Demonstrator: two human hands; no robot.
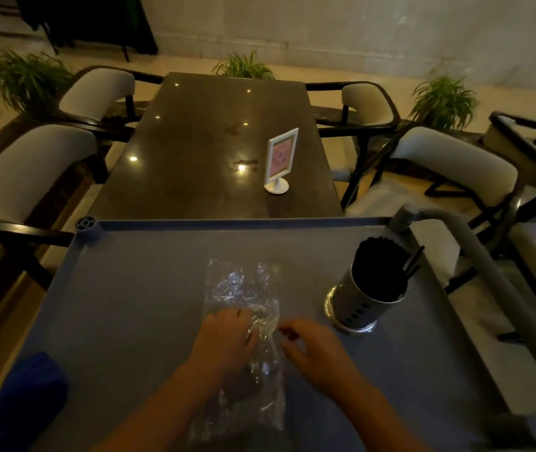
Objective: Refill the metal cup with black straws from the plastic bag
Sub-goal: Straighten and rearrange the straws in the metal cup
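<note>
A clear crinkled plastic bag (244, 288) lies flat in the middle of the grey cart tray (136, 288); no straws show inside it. My left hand (227, 340) rests on the bag's near part with curled fingers that seem to grip the plastic. My right hand (312, 350) is just right of the bag, its fingertips pinching the bag's edge. The perforated metal cup (363, 301) stands at the tray's right side, packed with black straws (380, 265); two straws lean out to the right.
A dark glossy table (214, 151) lies beyond the tray with a white menu stand (279, 161). Padded chairs flank it. The cart's grey handle (495, 278) runs down the right. A blue cloth (28, 396) sits at the tray's near left.
</note>
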